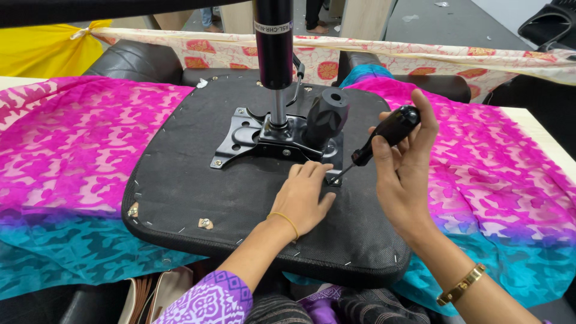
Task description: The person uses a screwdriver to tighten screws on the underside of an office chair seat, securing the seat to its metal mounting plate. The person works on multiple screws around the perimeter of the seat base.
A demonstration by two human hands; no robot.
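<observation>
An upturned office-chair seat (198,192), covered in black fabric, lies in front of me. A black metal mechanism plate (243,139) with a gas-lift cylinder (274,54) and a knob (327,117) is mounted on it. My left hand (305,198) rests flat on the seat base, fingertips at the plate's near right corner. My right hand (405,174) grips a black-handled screwdriver (384,135), its tip set on a screw at that same corner.
The seat lies on a pink and teal patterned cloth (66,156) spread over a table. Black armrests (135,60) lie behind it, with a floral cloth strip (420,57) beyond. A person's feet (315,27) stand far back.
</observation>
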